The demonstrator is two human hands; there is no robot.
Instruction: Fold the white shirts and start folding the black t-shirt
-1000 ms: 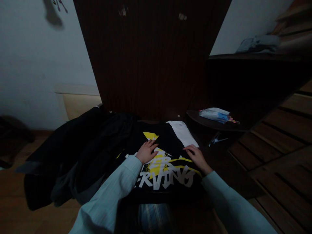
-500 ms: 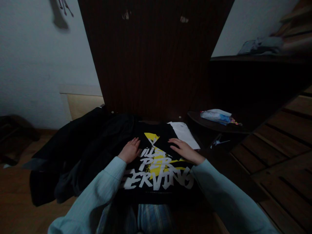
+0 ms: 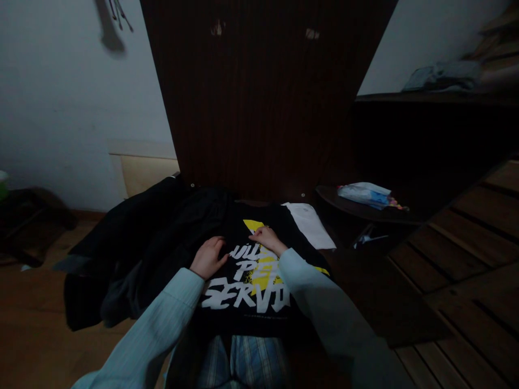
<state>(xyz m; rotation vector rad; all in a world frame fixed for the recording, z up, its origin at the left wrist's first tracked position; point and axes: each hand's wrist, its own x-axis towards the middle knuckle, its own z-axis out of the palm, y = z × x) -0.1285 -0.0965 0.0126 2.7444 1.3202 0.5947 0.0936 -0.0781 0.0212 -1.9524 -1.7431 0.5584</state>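
A black T-shirt [image 3: 227, 324] with white lettering and a yellow print lies spread out in front of my lap. My left hand [image 3: 208, 257] rests on its left side, fingers apart and lightly bent, the thumb pointing right over the cloth. Across the middle of the print reaches my right hand [image 3: 267, 239], its fingertips drawn together at the yellow patch. Whether cloth or some small thing is between those fingertips cannot be made out. My right sleeve covers the right end of the lettering.
Dark clothes [image 3: 162, 243] are heaped left of the shirt. White paper or cloth [image 3: 310, 224] lies at its far right corner. A blue-white plastic packet [image 3: 365, 194] sits on a low rounded shelf [image 3: 336, 204]. A dark wooden panel [image 3: 259, 108] rises behind.
My right hand has moved left from the shirt's right side to the middle of the print, its fingers drawing together. My left hand has shifted slightly, still on the left side. The view has turned a little.
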